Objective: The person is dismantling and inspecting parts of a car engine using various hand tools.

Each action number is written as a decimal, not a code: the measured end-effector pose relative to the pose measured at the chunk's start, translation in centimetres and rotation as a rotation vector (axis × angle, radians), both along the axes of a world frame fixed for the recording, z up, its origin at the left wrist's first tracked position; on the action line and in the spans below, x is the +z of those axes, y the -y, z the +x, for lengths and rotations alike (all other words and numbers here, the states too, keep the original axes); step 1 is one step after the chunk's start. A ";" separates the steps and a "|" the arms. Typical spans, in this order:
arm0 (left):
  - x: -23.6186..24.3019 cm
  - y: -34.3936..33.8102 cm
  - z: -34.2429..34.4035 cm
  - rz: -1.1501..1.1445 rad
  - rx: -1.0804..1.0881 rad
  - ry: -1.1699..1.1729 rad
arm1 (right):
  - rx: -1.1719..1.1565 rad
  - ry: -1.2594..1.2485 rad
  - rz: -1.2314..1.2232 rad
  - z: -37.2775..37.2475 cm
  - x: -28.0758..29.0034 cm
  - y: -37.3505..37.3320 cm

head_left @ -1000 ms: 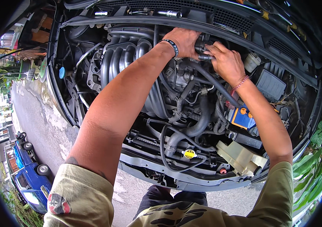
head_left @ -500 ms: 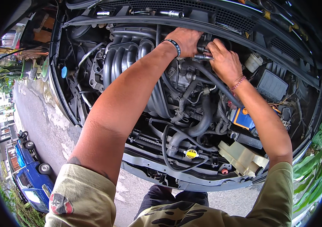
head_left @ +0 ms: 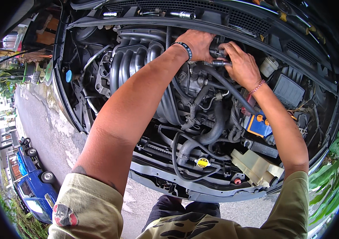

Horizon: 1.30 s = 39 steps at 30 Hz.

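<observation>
Both my arms reach over an open car engine bay to its far side. My left hand (head_left: 196, 44) is bent down behind the engine, beside black hose fittings (head_left: 218, 51); its fingertips are hidden. Just right of it, my right hand (head_left: 242, 67) has its fingers curled about a short silver socket-like tool (head_left: 220, 63), which lies sideways under the fingers. What the tool's far end meets cannot be seen. A thick black hose (head_left: 229, 85) runs from below the tool toward the battery (head_left: 259, 126). The black ribbed intake manifold (head_left: 131, 59) lies left of my left wrist.
Loose sockets (head_left: 182, 15) and other metal tools rest on the cowl along the far edge. Near me are the radiator cap (head_left: 202, 162) and a pale plastic reservoir (head_left: 255, 165). A lidded black box (head_left: 287, 89) stands at right. A blue truck (head_left: 34, 185) is parked left.
My right hand and the silver tool have shifted slightly right and nearer to me. My left hand stays in nearly the same place.
</observation>
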State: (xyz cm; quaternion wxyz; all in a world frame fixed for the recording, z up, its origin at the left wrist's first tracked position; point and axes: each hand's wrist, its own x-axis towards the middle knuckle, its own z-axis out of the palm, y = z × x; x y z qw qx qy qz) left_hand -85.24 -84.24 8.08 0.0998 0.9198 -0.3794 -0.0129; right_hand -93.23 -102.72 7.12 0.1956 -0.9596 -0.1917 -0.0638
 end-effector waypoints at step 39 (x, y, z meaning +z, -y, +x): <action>0.8 0.8 0.3 0.121 -0.043 -0.078 | 0.084 0.426 -0.090 1.4 10.8 6.8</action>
